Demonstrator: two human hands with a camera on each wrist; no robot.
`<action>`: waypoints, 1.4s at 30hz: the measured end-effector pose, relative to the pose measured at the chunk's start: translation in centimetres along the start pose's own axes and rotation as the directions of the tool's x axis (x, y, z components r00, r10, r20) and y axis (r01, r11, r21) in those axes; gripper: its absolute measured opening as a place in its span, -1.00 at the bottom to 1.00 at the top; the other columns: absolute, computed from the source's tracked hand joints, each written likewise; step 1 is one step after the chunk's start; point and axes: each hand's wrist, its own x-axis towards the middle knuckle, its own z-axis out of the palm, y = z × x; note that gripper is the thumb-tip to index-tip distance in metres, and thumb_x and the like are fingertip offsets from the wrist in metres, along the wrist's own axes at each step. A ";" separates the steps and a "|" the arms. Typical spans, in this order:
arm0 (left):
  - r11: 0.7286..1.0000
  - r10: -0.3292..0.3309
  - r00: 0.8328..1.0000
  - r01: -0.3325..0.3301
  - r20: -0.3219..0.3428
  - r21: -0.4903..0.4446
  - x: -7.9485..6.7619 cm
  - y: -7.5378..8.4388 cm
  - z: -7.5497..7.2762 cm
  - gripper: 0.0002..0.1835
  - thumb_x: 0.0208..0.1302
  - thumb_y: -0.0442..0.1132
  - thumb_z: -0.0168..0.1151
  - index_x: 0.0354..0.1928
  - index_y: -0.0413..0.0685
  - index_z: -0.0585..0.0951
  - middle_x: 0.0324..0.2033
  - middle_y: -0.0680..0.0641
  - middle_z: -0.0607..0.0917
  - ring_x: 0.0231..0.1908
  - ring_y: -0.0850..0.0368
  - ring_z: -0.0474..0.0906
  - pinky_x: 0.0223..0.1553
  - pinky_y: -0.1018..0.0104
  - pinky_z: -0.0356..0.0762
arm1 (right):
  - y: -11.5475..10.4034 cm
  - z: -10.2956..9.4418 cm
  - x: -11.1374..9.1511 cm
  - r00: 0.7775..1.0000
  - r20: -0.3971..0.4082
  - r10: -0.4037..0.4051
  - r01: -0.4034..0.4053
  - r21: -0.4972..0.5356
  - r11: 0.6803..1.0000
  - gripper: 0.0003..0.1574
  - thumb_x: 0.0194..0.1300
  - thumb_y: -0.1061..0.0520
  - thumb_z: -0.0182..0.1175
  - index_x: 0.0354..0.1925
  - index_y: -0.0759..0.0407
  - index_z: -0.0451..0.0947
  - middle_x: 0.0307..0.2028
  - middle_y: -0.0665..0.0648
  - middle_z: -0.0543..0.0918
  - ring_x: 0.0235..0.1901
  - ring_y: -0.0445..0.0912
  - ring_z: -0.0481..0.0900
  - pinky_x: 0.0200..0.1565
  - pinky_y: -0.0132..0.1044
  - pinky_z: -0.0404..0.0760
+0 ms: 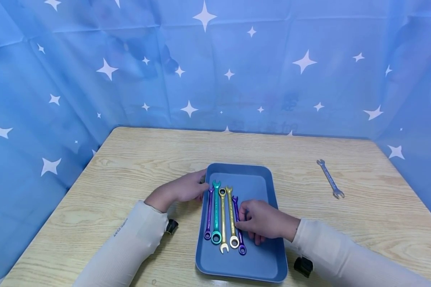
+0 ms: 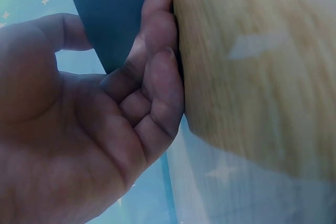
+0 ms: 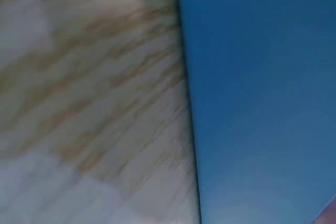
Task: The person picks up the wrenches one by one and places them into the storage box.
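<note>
A blue tray (image 1: 251, 265) lies on the table with several combination wrenches side by side in it. My left hand (image 1: 184, 187) grips the tray's left wall, thumb on the inner side; in the left wrist view its fingers (image 2: 164, 82) curl against the outside, low by the tabletop. Over the tray's right half, my right hand (image 1: 262, 221) pinches the rightmost purple wrench (image 1: 241, 239) near its middle with thumb and forefinger. To its left lie a gold wrench (image 1: 231, 215), another gold wrench (image 1: 223, 221), a green wrench (image 1: 216, 211) and a second purple wrench (image 1: 209, 213).
A silver open-end wrench (image 1: 330, 178) lies on the wooden table (image 1: 158, 151) to the right of the tray. Behind the table hangs a blue cloth (image 1: 237, 48) with white stars. The right wrist view shows mostly the tray's outer wall (image 3: 257, 98) beside the tabletop.
</note>
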 end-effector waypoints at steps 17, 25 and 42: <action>1.000 0.003 1.000 -0.003 0.002 -0.012 -0.2 0.3 -0.1 -0.37 0.55 -0.10 -0.11 0.58 0.29 0.06 -0.47 -0.05 0.67 -0.45 0.06 0.60 -0.16 0.18 0.50 | 0.5 0.4 -0.4 0.994 -0.080 -0.072 0.065 -0.091 0.994 -0.76 0.37 0.08 0.26 -0.40 0.10 0.45 -0.70 0.00 0.56 -0.78 -0.16 0.54 -0.71 -0.28 0.51; 1.000 0.005 1.000 -0.005 0.002 -0.014 -0.2 0.2 0.0 -0.38 0.55 -0.10 -0.12 0.58 0.27 0.08 -0.51 -0.08 0.65 -0.47 0.06 0.58 -0.21 0.19 0.50 | 0.8 0.7 -0.8 0.982 -0.101 -0.157 0.137 -0.176 0.975 -0.76 0.39 0.10 0.23 -0.45 0.03 0.47 -0.72 -0.11 0.51 -0.79 -0.21 0.53 -0.71 -0.37 0.46; 1.000 0.012 1.000 -0.011 -0.018 0.024 -0.1 0.2 0.0 -0.38 0.53 -0.11 -0.10 0.57 0.26 0.10 -0.42 -0.04 0.66 -0.45 0.06 0.58 -0.31 0.18 0.52 | 0.3 0.0 -1.3 0.908 -0.349 -0.231 0.131 -0.286 0.949 -0.82 0.35 0.17 0.21 -0.41 -0.04 0.52 -0.71 -0.17 0.41 -0.73 -0.32 0.35 -0.67 -0.44 0.28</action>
